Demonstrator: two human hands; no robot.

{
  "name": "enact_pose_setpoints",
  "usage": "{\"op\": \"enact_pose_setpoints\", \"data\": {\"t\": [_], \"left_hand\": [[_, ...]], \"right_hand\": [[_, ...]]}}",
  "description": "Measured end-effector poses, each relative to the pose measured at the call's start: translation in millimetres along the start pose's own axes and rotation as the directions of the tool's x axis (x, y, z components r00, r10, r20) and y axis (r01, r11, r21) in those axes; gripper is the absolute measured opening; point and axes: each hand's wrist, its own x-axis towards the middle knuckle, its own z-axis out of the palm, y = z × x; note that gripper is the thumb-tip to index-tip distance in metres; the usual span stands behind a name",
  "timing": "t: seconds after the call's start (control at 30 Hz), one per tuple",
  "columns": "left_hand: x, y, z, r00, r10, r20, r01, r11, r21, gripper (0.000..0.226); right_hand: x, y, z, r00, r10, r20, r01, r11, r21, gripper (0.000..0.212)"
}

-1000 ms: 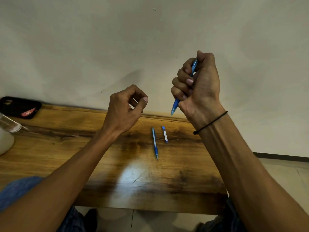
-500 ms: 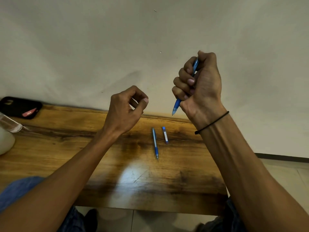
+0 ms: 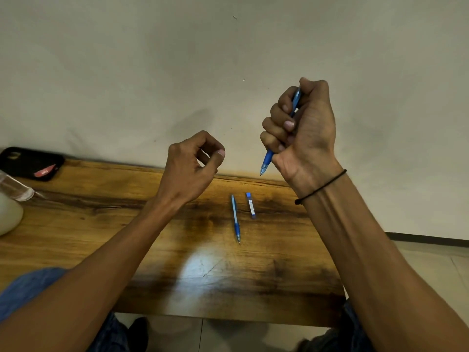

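- Right hand [image 3: 304, 133], right of centre, clenches a blue pen [image 3: 267, 162] in its fist, tip down, above the desk [image 3: 101, 224].
- Left hand [image 3: 189, 168], centre, curled; whether it pinches anything, I cannot tell.

Blue pen [image 3: 267, 159]: slim, intact, tip down, slightly tilted. Gripped inside my right hand [image 3: 304, 130]; barrel crosses under my curled fingers [image 3: 275, 113], point jutting below the little finger.

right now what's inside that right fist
A blue pen: the right hand grips it tip down, the tip poking out below and the upper end showing between the fingers. The curled fingers cover the middle of the barrel.
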Motion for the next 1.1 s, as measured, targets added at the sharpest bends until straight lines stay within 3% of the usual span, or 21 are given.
{"op": "enact_pose_setpoints", "data": {"t": [1.1], "left_hand": [[-0.6,-1.1,1.5,1.000,-0.002,0.004,0.002,1.000,0.003,0.004]], "right_hand": [[0.2,-0.9,-0.7,1.000,-0.012,-0.019,0.012,1.000,0.007,0.049]]}}
